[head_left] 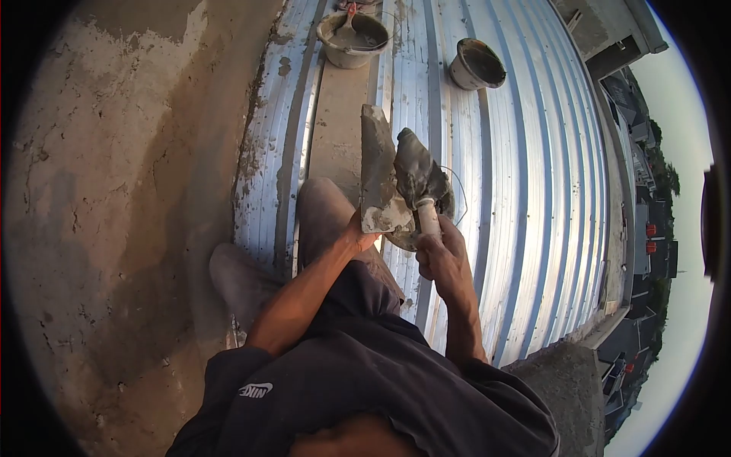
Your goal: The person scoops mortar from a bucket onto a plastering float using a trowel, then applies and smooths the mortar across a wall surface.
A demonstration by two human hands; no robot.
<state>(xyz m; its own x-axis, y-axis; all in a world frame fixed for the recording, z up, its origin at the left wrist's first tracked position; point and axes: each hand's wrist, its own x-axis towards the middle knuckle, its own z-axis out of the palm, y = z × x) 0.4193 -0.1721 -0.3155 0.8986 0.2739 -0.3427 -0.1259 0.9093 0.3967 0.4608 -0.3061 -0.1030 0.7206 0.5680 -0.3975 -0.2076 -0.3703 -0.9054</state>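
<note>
My left hand (363, 238) grips a plastering float (376, 167) from beneath. Its long flat board is coated grey with mortar, and most of my left fingers are hidden under it. My right hand (448, 260) is closed around the pale handle of a trowel (429, 219). Wet, dark grey mortar (416, 167) covers the trowel blade, close beside the float's right edge. Under both tools a mortar bucket (402, 241) shows only in part, with its thin wire handle curving out to the right.
Ribbed metal roofing sheets (525, 190) spread ahead and to the right. A bucket (350, 57) with a red-handled tool and another bucket (476, 65) stand farther ahead. A plank (335, 129) lies along the sheets. A rough, partly damp wall (129, 190) rises on the left.
</note>
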